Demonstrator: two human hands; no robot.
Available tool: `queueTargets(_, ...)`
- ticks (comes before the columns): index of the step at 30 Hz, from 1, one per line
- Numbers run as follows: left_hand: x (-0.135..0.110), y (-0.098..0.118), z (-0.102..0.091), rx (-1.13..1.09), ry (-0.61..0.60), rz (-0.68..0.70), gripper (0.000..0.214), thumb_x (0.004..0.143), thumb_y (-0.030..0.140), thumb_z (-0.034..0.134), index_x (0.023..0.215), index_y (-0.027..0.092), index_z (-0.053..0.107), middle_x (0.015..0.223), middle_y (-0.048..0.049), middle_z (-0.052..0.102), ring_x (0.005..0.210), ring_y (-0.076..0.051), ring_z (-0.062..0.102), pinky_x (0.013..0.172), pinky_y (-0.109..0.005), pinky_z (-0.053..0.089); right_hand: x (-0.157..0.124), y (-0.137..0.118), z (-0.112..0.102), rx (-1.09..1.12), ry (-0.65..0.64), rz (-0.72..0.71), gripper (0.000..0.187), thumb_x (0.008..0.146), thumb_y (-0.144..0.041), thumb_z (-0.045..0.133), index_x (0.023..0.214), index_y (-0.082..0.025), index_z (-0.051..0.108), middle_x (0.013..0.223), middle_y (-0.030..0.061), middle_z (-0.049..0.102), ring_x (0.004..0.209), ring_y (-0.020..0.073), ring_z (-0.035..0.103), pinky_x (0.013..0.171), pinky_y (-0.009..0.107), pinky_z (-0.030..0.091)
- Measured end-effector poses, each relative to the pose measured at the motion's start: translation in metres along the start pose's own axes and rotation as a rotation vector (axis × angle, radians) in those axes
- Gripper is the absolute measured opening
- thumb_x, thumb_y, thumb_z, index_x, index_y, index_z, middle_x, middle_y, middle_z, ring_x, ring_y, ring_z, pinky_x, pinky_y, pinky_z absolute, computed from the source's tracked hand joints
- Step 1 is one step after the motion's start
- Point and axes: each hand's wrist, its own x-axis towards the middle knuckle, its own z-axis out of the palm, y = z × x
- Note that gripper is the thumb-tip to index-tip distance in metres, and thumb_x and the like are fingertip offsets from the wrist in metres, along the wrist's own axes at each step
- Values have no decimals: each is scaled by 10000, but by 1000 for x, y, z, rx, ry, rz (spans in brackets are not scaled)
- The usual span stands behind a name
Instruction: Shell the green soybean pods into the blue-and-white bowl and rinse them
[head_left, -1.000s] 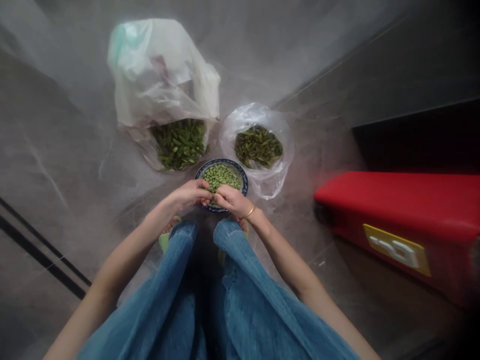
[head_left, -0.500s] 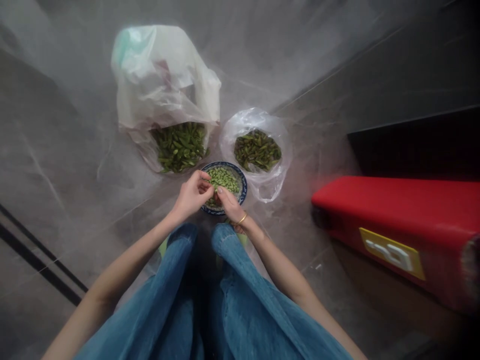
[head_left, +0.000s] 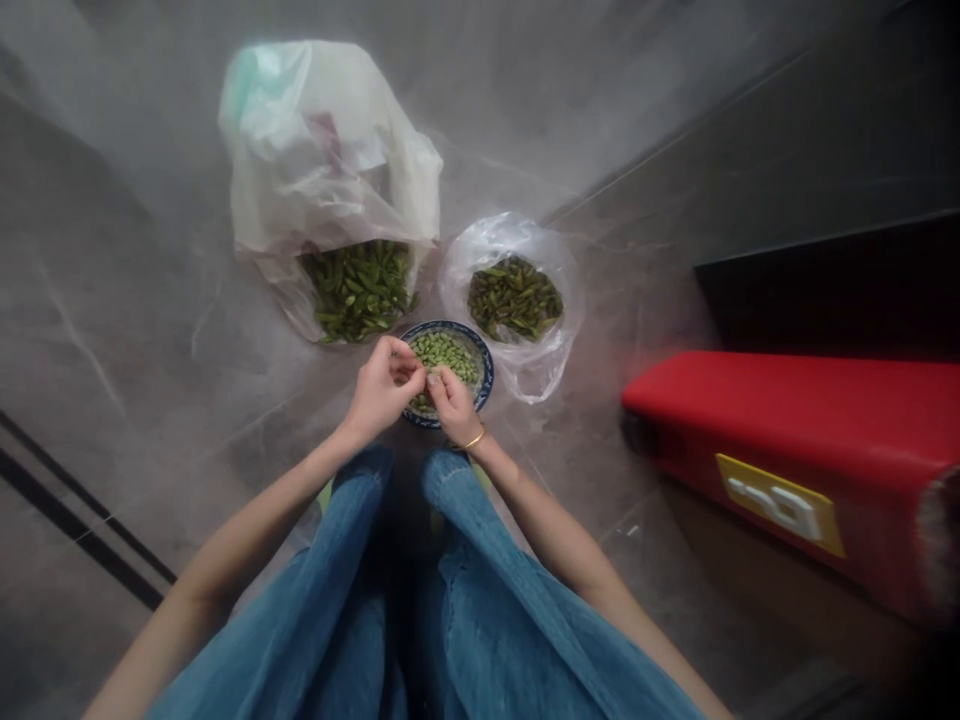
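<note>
Grey floor (head_left: 142, 330) is occupied by blue-rimmed bowl (head_left: 490, 378) of shelled beans (head_left: 454, 352); over it, left hand (head_left: 381, 388) and right hand (head_left: 455, 408) are curled; whether anything is grasped cannot be told.

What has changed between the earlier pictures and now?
The right hand has shifted left over the bowl; the left hand now arches its fingers higher. Whether anything was grasped or released is unclear. Bowl, white bag and clear bag stayed in place.
</note>
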Motion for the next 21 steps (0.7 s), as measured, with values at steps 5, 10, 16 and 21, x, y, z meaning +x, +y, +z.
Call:
queueTargets(5,3,-3,-4,-21,-28,20,212,779,246,620,877,197,438,763,31,612,704,-103,647,647,-192,506,-3,-3,-2,-7,-46,13,314,950,-474,338,775,-222,407,610,-44,384,539,107,377,536,250,344)
queueTargets(10,-3,0,-3,278,11,341,99,830,207,584,815,192,487,760,29,602,679,-95,614,657,-203,494,2,-2,-11,40,62,76,186,867,-377,496,935,-205,518,742,-13,535,596,109,483,573,242,412)
queueTargets(16,3,1,-12,541,141,582,82,871,166,554,795,184,527,730,17,616,664,-103,597,656,-209,480,6,9,-17,120,178,100,188,785,-282,533,916,-197,637,925,50,691,845,178,646,800,330,517)
queueTargets(21,34,3,-50,633,385,558,55,894,240,557,892,187,571,847,-26,676,770,-140,654,739,-257,520,8,14,-37,84,301,-20,215,760,-192,463,642,-205,642,880,44,730,1021,213,649,1013,406,443)
